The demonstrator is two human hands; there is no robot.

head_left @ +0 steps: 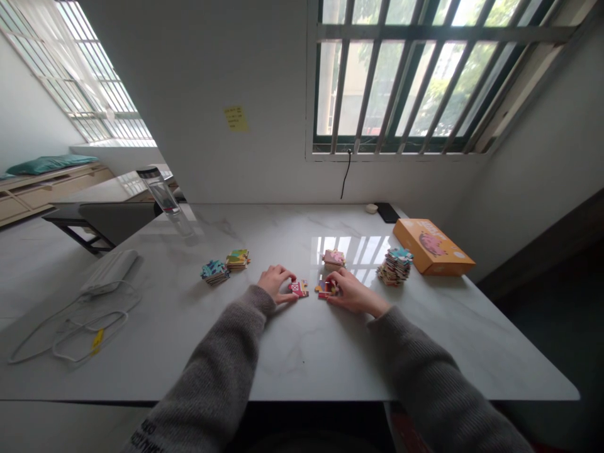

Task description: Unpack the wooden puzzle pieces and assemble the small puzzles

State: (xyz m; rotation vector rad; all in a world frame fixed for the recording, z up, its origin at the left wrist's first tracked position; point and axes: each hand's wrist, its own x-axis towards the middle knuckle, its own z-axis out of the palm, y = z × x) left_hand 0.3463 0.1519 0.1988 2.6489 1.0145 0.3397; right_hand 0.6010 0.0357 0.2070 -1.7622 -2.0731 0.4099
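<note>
My left hand grips a red jigsaw puzzle piece by its edges, thumb and fingers on opposite sides. Across a small gap, my right hand holds a second puzzle piece, dark with red and orange parts. Both pieces are low at the tabletop; whether they rest on it I cannot tell. Just behind my right hand sits a stack of pinkish puzzle pieces. Left of my left hand are a stack of blue pieces and a stack of yellow-green ones. A taller stack stands to the right.
An orange box lies at the right edge of the white marbled table. Behind it are a black phone-like slab and a small white object. At left are a clear bottle, a white power strip and its looped cable.
</note>
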